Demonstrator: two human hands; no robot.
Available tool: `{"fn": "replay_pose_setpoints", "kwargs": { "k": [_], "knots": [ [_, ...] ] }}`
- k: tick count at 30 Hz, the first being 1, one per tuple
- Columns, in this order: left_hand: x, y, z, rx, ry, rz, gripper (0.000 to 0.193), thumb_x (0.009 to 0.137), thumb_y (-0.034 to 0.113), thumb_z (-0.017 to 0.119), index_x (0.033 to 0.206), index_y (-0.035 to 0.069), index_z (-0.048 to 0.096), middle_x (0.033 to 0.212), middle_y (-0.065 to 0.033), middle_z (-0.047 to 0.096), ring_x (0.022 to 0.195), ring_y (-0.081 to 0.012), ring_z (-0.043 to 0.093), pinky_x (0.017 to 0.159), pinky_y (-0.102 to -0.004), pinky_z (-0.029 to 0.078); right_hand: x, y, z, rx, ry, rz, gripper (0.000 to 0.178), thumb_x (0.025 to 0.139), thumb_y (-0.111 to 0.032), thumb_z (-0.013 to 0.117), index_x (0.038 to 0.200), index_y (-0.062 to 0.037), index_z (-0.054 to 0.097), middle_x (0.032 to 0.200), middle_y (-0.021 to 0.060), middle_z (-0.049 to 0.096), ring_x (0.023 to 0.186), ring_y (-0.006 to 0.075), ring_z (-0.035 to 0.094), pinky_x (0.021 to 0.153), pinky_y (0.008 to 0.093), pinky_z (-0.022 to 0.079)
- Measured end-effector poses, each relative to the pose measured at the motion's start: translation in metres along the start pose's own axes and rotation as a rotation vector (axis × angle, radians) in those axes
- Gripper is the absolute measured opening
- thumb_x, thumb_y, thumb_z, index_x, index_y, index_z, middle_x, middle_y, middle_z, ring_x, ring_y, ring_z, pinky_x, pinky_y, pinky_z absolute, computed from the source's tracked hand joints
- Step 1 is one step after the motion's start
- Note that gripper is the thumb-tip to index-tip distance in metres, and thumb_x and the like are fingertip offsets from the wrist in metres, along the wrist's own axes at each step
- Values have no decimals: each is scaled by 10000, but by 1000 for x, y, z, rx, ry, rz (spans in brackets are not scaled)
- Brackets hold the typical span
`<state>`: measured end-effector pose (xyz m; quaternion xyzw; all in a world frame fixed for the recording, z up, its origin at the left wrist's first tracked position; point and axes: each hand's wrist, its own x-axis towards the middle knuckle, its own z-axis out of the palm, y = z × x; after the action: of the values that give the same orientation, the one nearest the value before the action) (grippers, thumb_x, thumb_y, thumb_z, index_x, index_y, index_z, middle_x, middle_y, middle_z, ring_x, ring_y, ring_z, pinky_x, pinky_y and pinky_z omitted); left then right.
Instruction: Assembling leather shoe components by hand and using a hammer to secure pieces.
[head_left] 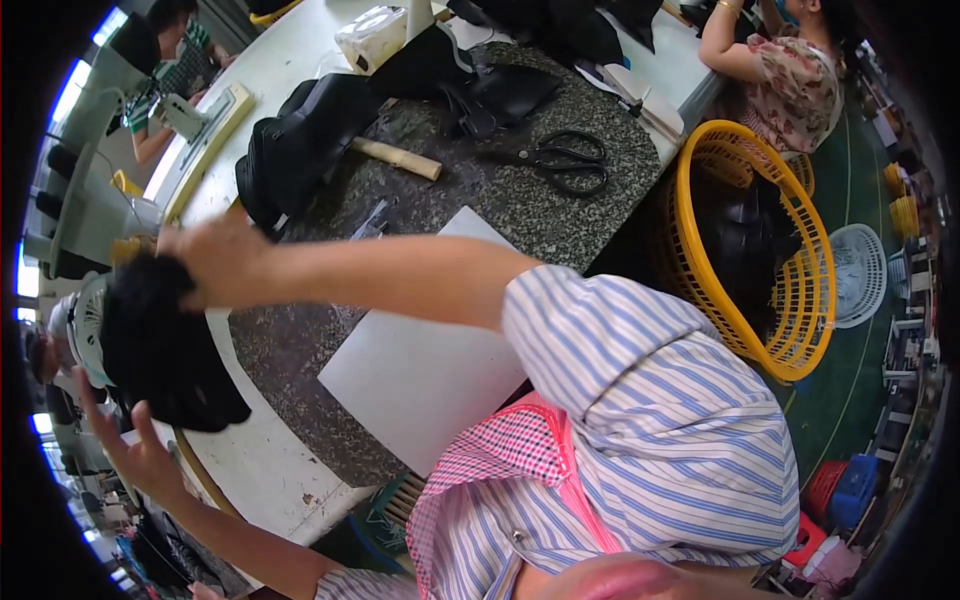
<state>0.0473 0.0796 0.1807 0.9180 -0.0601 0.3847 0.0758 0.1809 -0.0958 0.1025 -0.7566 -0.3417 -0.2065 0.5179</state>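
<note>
Stretched across to the far left, my right hand grips the upper edge of a limp black fabric piece. It hangs beyond the table's left edge, in front of a pale green round thing that it partly hides. Below the fabric, my left hand has its fingers spread, with nothing seen in it. Whether a fingertip touches the fabric I cannot tell. Under my right forearm lies a white sheet on a speckled stone slab.
Black scissors, a wooden handle and stacked black leather pieces lie on the slab. A yellow basket with black pieces stands at right. A sewing machine is at upper left; two people sit across the table.
</note>
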Motion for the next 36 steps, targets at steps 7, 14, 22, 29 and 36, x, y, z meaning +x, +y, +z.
{"fn": "replay_pose_setpoints", "kwargs": {
  "k": [7,14,22,29,36],
  "knots": [
    [-1,113,107,-435,-176,212,184,720,2,594,904,11,596,970,-113,587,959,-239,528,855,-340,382,-27,68,-278,-501,712,355,453,611,-223,700,1002,-51,549,870,162,614,850,294,586,717,374,448],
    [24,233,191,-780,-430,438,192,643,5,648,829,43,615,904,-90,594,888,-261,546,750,-332,445,-127,222,-476,-1012,1079,694,583,572,-426,718,909,26,571,800,197,612,777,336,591,658,400,452],
    [72,327,280,-899,-702,365,329,694,72,637,1016,51,572,961,-88,589,858,-198,562,750,-294,442,-199,251,-472,-981,827,1070,595,653,-256,695,1073,-11,353,1098,206,495,954,362,515,786,410,416],
    [119,359,391,-1131,-839,-378,714,705,351,663,1267,64,330,1158,-204,457,1010,-246,490,826,-315,396,-225,276,-494,-1036,875,805,1139,555,-551,690,1322,-27,32,1318,242,245,1169,354,351,894,414,360],
    [131,369,406,-1050,-739,-585,839,679,322,684,1317,63,204,1260,-246,305,1120,-291,387,884,-349,353,-234,276,-505,-578,1105,724,1136,547,-395,767,1317,8,37,1316,235,242,1206,307,294,950,377,296]
  ]
}}
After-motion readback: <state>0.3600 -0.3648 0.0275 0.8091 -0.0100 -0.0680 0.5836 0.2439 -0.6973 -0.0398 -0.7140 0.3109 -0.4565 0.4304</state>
